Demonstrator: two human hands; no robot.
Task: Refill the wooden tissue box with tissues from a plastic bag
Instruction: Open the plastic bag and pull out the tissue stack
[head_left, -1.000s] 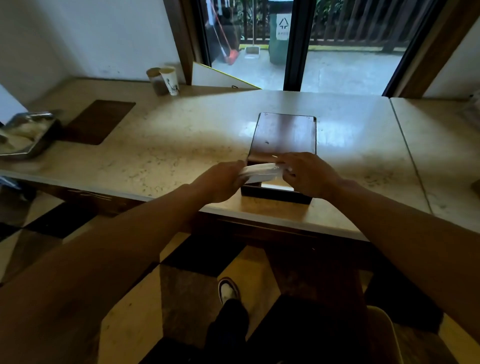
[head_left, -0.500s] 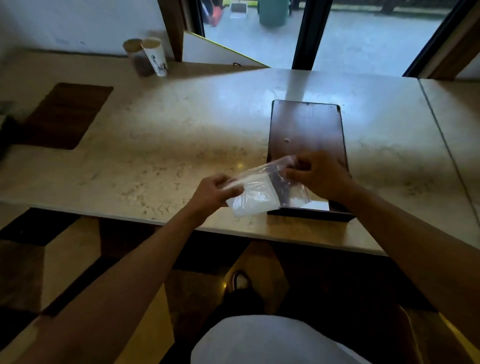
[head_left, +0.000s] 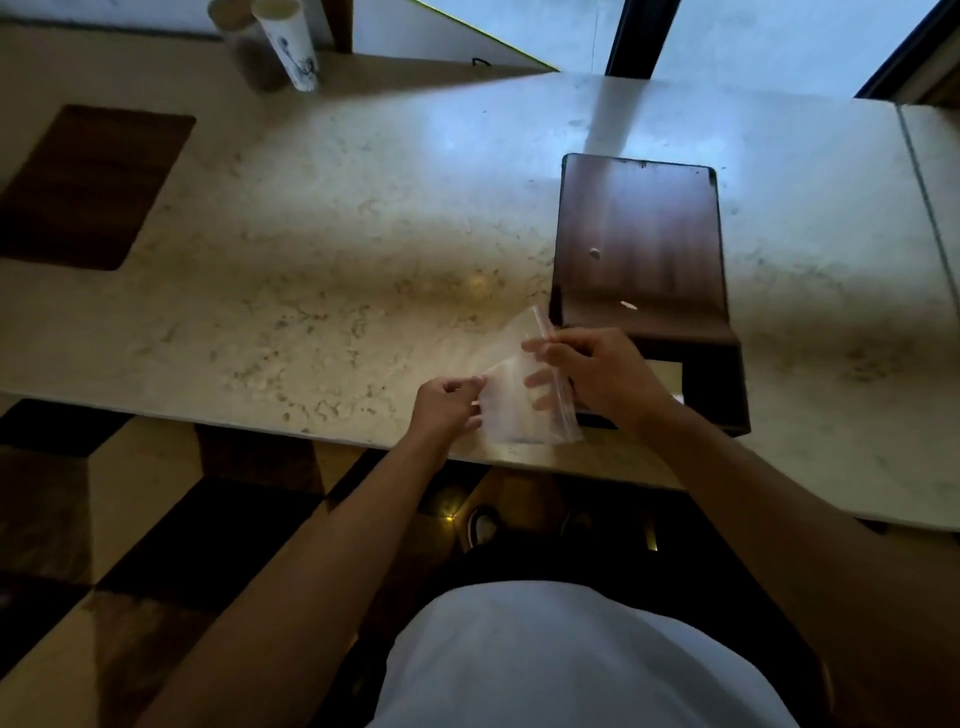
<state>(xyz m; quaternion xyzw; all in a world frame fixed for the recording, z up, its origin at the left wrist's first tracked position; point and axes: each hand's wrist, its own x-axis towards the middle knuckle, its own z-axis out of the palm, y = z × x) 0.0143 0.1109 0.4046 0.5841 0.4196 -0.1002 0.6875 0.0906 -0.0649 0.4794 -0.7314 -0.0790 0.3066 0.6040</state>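
Left hand: pinching left edge of clear zip-top plastic bag with white tissues.
Right hand: gripping bag's zip strip.
Dark wooden tissue box: just right, on marble counter.
Risk: tissues tearing if pulled hard.

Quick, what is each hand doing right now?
Left hand: closed, pinching the plastic bag at its left edge.
Right hand: closed on the bag's zip end.
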